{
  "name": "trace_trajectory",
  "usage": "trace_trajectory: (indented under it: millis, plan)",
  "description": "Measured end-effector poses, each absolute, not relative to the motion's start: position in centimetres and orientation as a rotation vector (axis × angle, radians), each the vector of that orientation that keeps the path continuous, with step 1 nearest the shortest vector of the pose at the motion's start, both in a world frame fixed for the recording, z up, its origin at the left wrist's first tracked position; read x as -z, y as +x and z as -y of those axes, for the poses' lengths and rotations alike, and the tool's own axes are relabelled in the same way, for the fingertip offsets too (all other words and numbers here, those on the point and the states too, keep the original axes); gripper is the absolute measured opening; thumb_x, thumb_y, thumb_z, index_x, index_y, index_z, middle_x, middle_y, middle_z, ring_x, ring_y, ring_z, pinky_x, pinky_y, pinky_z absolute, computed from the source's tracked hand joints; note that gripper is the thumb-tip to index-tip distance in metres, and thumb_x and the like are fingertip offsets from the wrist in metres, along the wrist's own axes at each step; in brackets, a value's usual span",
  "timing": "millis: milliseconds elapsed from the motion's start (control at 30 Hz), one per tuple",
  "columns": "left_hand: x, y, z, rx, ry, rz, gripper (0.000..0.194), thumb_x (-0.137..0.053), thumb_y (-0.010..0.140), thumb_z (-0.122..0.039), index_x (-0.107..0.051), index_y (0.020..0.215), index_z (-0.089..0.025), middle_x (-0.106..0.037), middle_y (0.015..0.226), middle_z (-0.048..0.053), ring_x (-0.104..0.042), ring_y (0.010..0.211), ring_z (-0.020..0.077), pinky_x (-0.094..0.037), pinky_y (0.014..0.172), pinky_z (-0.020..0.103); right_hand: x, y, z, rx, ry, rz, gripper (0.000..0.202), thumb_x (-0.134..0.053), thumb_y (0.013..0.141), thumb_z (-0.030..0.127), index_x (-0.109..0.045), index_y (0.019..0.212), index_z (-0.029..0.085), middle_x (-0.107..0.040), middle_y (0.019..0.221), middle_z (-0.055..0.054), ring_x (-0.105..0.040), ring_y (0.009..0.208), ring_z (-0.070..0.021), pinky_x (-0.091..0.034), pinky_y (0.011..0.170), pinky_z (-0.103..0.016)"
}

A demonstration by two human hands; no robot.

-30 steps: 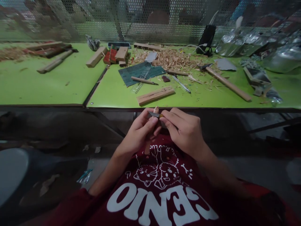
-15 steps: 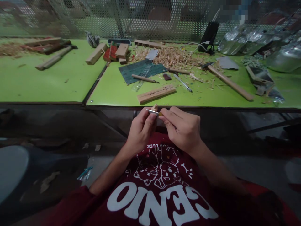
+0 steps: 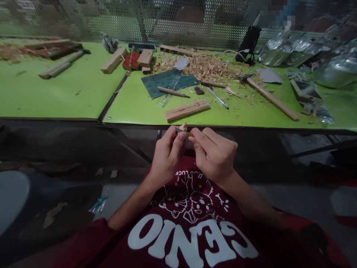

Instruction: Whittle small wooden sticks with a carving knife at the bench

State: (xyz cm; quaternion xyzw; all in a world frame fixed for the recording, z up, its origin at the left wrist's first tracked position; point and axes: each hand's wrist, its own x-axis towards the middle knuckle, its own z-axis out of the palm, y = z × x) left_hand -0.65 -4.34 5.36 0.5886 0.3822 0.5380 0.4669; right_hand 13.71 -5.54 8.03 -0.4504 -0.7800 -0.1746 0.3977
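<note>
Just below the table's front edge, my left hand (image 3: 168, 154) is closed around a small piece of wood (image 3: 183, 126), whose pale tip sticks up above the fingers. My right hand (image 3: 214, 150) grips a knife with a yellowish handle (image 3: 190, 134). Its blade lies against the wood near my left thumb and looks dark and thin. Most of the wood and of the handle is hidden by fingers. Both hands are close together in front of the dark red shirt.
On the green table (image 3: 134, 108) lie a wooden block (image 3: 186, 111), a thin carving tool (image 3: 173, 92), a pen (image 3: 217, 98), a hammer (image 3: 273, 96), a green sheet (image 3: 152, 83) and wood shavings (image 3: 206, 67). Foil-covered containers (image 3: 275, 50) stand at the back right.
The blade has tilted and no longer shows its bright face. My hands stay nearly in place, and the view has shifted slightly.
</note>
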Motion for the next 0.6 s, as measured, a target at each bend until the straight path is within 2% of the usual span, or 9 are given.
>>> trace_trajectory:
  millis: [600]
  plan:
    - [-5.6,-1.01,3.82,-1.289,1.407,-0.899,0.036,-0.051,0.1,-0.049,-0.044,0.078,-0.021,-0.037,0.059,-0.007,-0.029,0.048,0.007,-0.028,0.045,0.022,-7.84,13.9,4.89,0.501,-1.143,2.025,0.022,-0.056,0.1,0.024,-0.074,0.105,0.012,-0.068,0.074,-0.002,-0.056,0.064,-0.0125,-0.033,0.059,-0.03]
